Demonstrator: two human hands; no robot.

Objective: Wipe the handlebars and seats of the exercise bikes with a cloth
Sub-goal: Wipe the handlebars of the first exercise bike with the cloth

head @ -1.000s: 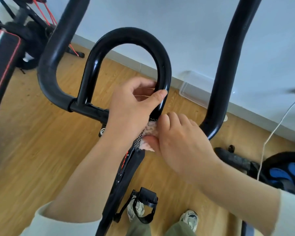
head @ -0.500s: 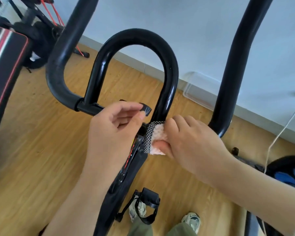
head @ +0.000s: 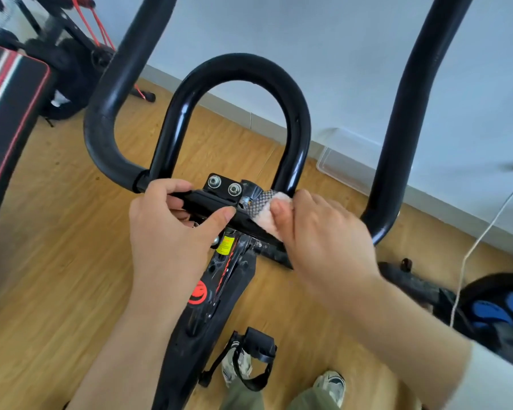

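Observation:
The black handlebars (head: pixel 243 69) of an exercise bike fill the middle of the view, with a centre loop and two side bars rising left and right. My left hand (head: pixel 172 229) grips the crossbar just left of the bolted clamp (head: pixel 224 184). My right hand (head: pixel 323 235) presses a small pink cloth with a dark mesh side (head: pixel 264 205) onto the crossbar at the base of the loop's right leg. The bike frame (head: pixel 216 291) runs down between my arms.
A padded bench with red and white stripes (head: pixel 6 93) stands at the left. Another machine with red cords (head: pixel 80 45) is at the back left. A clear plastic tray (head: pixel 347 161) lies by the wall. A white cable (head: pixel 471 253) and a blue-black object (head: pixel 498 312) are at the right. A pedal (head: pixel 255 350) and my shoes are below.
My left hand has let go of the loop's right leg and come down onto the crossbar left of the clamp. The right hand keeps the cloth pressed at the loop's base.

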